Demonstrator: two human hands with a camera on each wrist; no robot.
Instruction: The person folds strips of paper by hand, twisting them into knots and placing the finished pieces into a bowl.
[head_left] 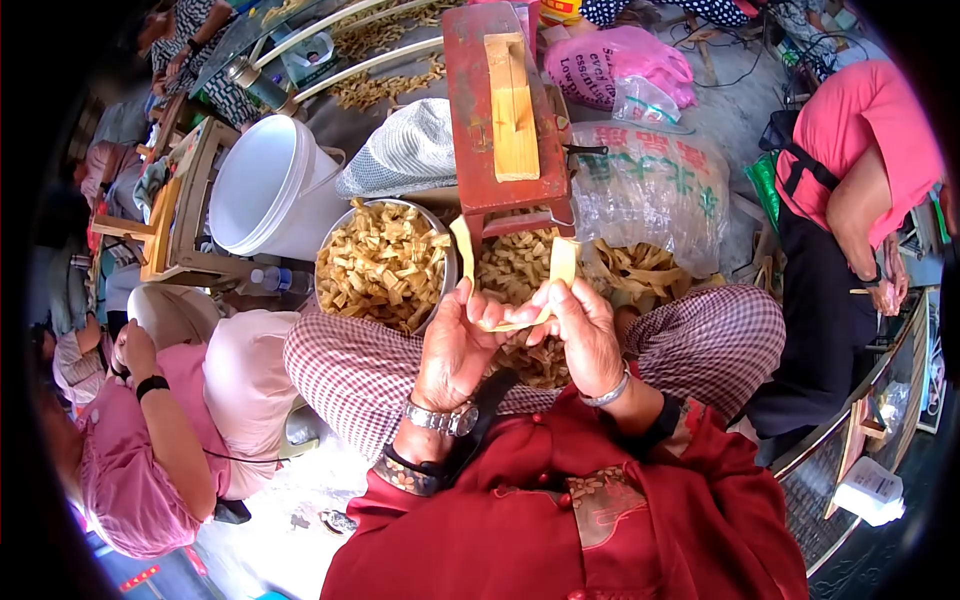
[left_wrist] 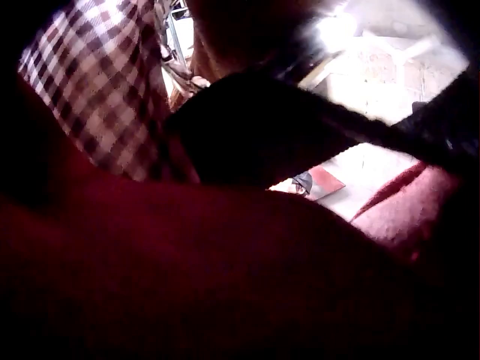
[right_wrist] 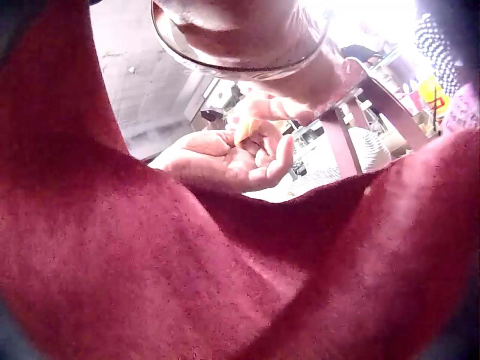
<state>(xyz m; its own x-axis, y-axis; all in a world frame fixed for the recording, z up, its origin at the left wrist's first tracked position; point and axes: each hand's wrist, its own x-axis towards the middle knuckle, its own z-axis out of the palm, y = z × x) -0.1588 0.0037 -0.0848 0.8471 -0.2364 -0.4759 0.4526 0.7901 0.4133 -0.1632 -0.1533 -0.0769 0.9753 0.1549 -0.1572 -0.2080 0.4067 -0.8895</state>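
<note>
A long pale yellow strip (head_left: pixel 563 262) bends in a U between my two hands, held over my lap, with both ends pointing up. My left hand (head_left: pixel 478 312), with a metal watch on its wrist, pinches the left part of the strip. My right hand (head_left: pixel 556 306), wearing a silver bangle (head_left: pixel 608 393), pinches the right part. In the right wrist view the bangle (right_wrist: pixel 240 64) is at the top, with the left hand (right_wrist: pixel 225 161) curled below it and a bit of the yellow strip (right_wrist: pixel 244 129) between the fingers. The left wrist view shows only red sleeve and checked trousers (left_wrist: pixel 105 75).
A metal bowl (head_left: pixel 441 232) full of folded yellow pieces stands before my knees, with more pieces heaped beside it. Behind are a red wooden stool (head_left: pixel 470 110), a white bucket (head_left: pixel 265 185) and a clear plastic sack (head_left: pixel 650 185). People in pink sit at the left (head_left: pixel 160 440) and right (head_left: pixel 860 150).
</note>
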